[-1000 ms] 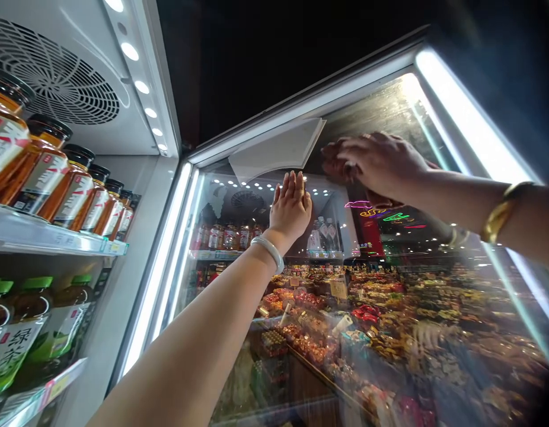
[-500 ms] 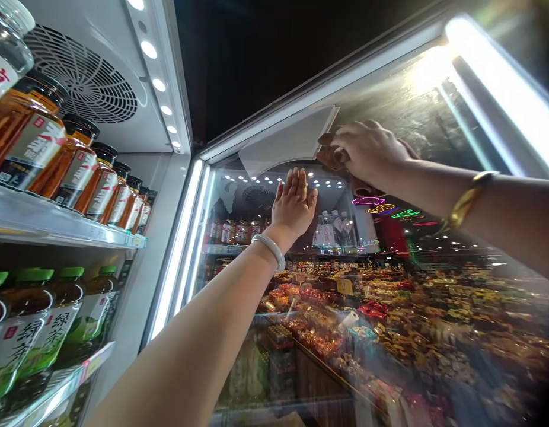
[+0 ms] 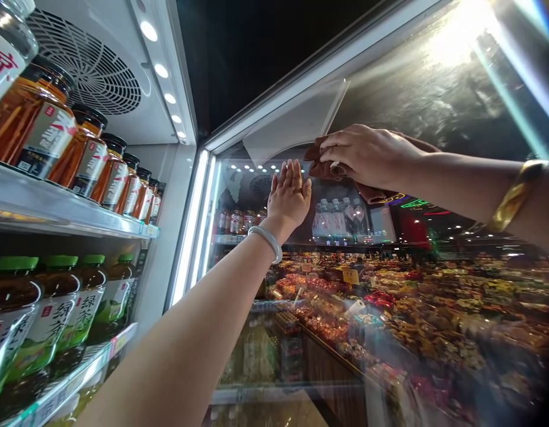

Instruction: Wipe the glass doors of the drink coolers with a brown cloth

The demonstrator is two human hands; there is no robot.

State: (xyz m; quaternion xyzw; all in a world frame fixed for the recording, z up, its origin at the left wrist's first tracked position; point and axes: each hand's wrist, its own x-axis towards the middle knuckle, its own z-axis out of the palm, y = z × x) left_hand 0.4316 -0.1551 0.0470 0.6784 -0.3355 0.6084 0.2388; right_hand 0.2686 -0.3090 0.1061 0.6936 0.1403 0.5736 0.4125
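My left hand (image 3: 289,196) lies flat with its fingers stretched out against the glass door (image 3: 257,284), a pale bangle round its wrist. To its right, my right hand (image 3: 367,154) wears a ring and grips a brown cloth (image 3: 321,166) pressed to the upper part of the glass. Part of the cloth hangs below and behind the palm. A whitish translucent sheet or patch (image 3: 296,115) shows on the glass above my hands, near the door frame.
On the left, an upper cooler shelf (image 3: 70,213) bears several amber bottles (image 3: 47,133) with dark caps. Green-capped tea bottles (image 3: 56,308) stand on the shelf below. A white light strip (image 3: 190,225) runs up the frame. Reflections of goods cover the glass.
The view has shifted slightly. My right hand and the cloth have moved a little down across the glass, away from the edge of the whitish patch. My left hand stays flat on the glass.
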